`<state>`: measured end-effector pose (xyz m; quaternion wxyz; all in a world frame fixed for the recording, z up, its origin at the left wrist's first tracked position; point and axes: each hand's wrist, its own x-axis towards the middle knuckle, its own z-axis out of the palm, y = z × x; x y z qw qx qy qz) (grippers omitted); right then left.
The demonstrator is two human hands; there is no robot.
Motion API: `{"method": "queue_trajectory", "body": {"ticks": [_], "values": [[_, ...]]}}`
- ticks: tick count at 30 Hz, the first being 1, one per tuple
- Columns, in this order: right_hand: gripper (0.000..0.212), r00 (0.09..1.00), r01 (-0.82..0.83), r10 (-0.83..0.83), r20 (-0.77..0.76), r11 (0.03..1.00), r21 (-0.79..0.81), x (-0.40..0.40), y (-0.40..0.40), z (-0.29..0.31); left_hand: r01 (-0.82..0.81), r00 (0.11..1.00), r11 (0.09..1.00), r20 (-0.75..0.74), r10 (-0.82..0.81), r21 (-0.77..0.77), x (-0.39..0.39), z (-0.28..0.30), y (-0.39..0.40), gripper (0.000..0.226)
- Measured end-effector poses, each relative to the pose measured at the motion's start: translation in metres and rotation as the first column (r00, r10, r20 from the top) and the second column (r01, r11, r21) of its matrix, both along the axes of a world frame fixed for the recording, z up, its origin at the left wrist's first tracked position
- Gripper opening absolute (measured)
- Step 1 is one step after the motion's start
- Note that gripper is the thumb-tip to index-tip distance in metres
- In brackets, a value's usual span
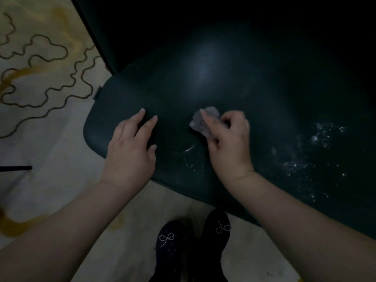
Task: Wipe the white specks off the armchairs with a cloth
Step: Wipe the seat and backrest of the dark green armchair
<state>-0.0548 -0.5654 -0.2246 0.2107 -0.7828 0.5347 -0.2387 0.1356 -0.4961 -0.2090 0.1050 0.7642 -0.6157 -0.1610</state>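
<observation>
I look down on the dark green armchair seat (pixel 234 82), which fills most of the view and is dim toward its back. To its left and in front lies a pale carpet (pixel 46 127) with wavy black lines and ochre streaks. My two dark slippers (pixel 203 241), each with a beaded bow, stand on the carpet just before the seat's front edge, between my forearms. A thin black bar (pixel 16 168) pokes in from the left edge over the carpet; I cannot tell what it is.

My left hand (pixel 130 147) rests flat on the seat near its left front corner, fingers straight and spread, gripping nothing. My right hand (pixel 227 139) pinches a small crumpled greyish cloth (pixel 203 123) between thumb and fingers and presses it to the seat.

White specks (pixel 301 165) lie scattered over the right front part of the seat, with a thinner scatter just below the cloth.
</observation>
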Motion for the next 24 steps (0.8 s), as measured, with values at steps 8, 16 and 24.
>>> {"method": "queue_trajectory", "body": {"ticks": [8, 16, 24], "values": [[0.044, 0.978, -0.204, 0.198, -0.071, 0.976, -0.080, -0.017, -0.002, 0.000, 0.006, 1.000, 0.998, -0.012, -0.005, 0.055, 0.006, -0.004, 0.028, 0.072], [0.031, 0.889, -0.453, 0.447, -0.097, 0.890, -0.056, 0.012, 0.029, -0.002, -0.021, 0.999, 0.999, -0.040, 0.022, 0.035, 0.004, -0.009, 0.036, 0.080], [0.029, 0.997, -0.072, 0.071, -0.037, 0.996, -0.047, 0.019, -0.001, -0.005, -0.028, 1.000, 0.999, -0.011, 0.029, 0.033, 0.000, -0.008, 0.039, 0.079]]}}
